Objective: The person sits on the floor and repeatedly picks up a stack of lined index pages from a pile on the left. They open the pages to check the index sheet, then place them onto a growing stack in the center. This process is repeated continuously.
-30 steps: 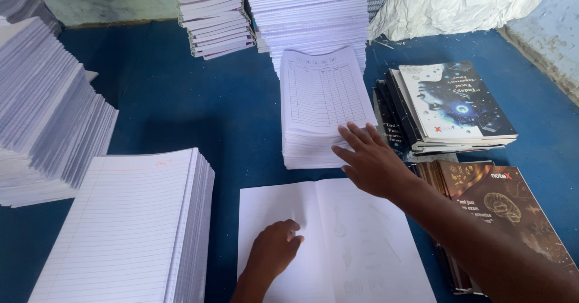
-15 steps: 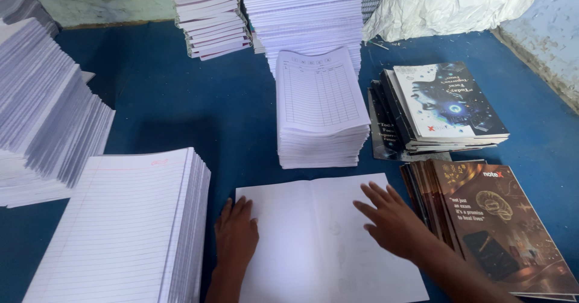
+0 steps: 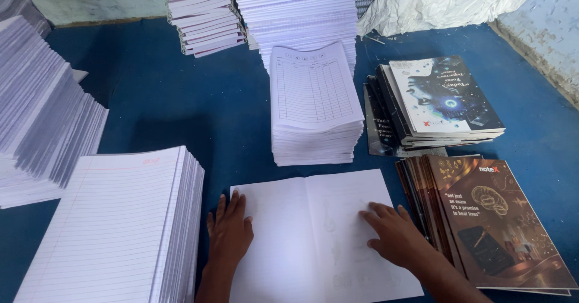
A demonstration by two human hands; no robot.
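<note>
Matt white paper sheet (image 3: 313, 230), glossy brown covers (image 3: 500, 218), seemingly smooth blue table (image 3: 181, 110).

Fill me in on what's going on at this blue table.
A person presses both bare hands flat on a white unfolded sheet lying on the blue table: left hand at its left edge, right hand on its right half. A stack of ruled white paper sits to the left, a stack of printed table-form sheets just beyond, and brown glossy covers and dark-and-white covers to the right.
</note>
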